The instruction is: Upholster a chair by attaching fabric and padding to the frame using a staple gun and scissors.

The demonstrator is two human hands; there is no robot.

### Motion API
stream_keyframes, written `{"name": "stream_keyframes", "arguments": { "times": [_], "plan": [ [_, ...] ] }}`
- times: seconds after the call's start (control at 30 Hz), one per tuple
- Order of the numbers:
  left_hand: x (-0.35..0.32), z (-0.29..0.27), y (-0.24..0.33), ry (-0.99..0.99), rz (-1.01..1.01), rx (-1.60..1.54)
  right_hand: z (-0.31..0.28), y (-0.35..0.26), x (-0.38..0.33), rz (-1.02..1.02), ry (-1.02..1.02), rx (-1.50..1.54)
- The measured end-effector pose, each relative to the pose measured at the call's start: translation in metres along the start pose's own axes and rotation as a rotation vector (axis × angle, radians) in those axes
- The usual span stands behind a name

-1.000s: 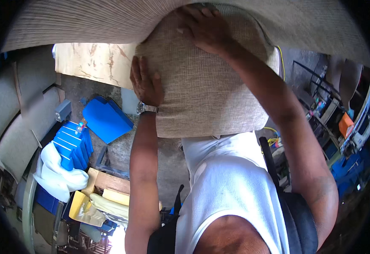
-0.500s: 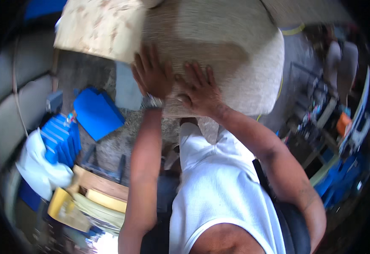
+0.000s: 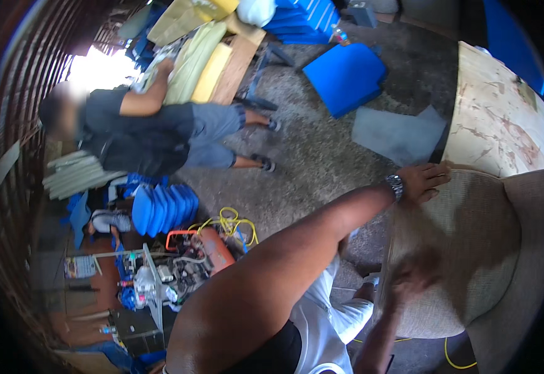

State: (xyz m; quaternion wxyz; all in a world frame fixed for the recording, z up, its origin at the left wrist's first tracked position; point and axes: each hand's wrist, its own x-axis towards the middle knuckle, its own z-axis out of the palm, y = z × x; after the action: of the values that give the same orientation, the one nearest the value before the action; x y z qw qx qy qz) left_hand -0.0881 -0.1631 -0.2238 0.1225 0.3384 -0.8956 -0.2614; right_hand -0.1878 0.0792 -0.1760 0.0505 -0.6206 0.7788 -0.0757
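A beige woven upholstered seat [image 3: 471, 230] fills the right side of the view, with a padded back or arm [image 3: 534, 249] along its outer side. My left hand [image 3: 423, 182], with a metal watch at the wrist, rests on the seat's far corner. Its fingers stretch out flat, and nothing is in them. Over the near part of the seat is my right hand [image 3: 415, 277], smeared by motion. Whether its fingers are bent or straight does not show.
Past the seat leans a pale plywood sheet [image 3: 493, 106]. Blue foam blocks [image 3: 347, 78] and a grey sheet [image 3: 396, 134] lie on the concrete floor. A person [image 3: 153, 134] stands at left beside stacked boards. An orange compressor [image 3: 216, 249] and yellow hose [image 3: 228, 221] lie lower left.
The view has swung left, bringing the other person and the compressor in. Both hands lay spread on the seat's edge before; now they are further apart, the left at the corner, the right moving.
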Motion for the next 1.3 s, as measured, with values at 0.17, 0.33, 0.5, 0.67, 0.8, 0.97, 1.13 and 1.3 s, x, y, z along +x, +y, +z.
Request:
{"name": "stream_keyframes", "arguments": {
  "times": [0.17, 0.33, 0.5, 0.67, 0.8, 0.97, 1.13, 1.3],
  "plan": [
    [-0.01, 0.022, 0.032, 0.142, -0.182, 0.285, 0.034, -0.003, -0.054, -0.184, -0.173, 0.032],
    [-0.093, 0.057, 0.093, 0.024, -0.292, 0.085, 0.02, 0.012, -0.048, -0.164, -0.304, 0.107],
    [-0.16, 0.046, 0.122, -0.031, -0.461, 0.096, -0.011, 0.086, -0.015, -0.08, -0.591, 0.876],
    [-0.196, 0.072, 0.127, -0.137, -0.527, -0.33, 0.082, 0.313, 0.024, -0.13, 0.195, 0.701],
    [-0.306, 0.126, 0.114, -0.207, -0.658, -0.285, 0.012, 0.212, -0.012, -0.583, 0.867, -0.282],
    [-0.345, 0.205, 0.195, 0.176, -1.25, -0.58, 0.041, 0.107, -0.128, -0.599, -0.062, 0.033],
    [-0.314, 0.214, 0.269, -0.023, -1.272, -0.554, -0.01, 0.107, -0.121, -0.877, -0.642, 0.191],
    [-0.277, 0.198, 0.283, -0.2, -1.029, -0.507, 0.002, 0.233, -0.138, -0.465, -0.335, 0.64]
  ]
}}
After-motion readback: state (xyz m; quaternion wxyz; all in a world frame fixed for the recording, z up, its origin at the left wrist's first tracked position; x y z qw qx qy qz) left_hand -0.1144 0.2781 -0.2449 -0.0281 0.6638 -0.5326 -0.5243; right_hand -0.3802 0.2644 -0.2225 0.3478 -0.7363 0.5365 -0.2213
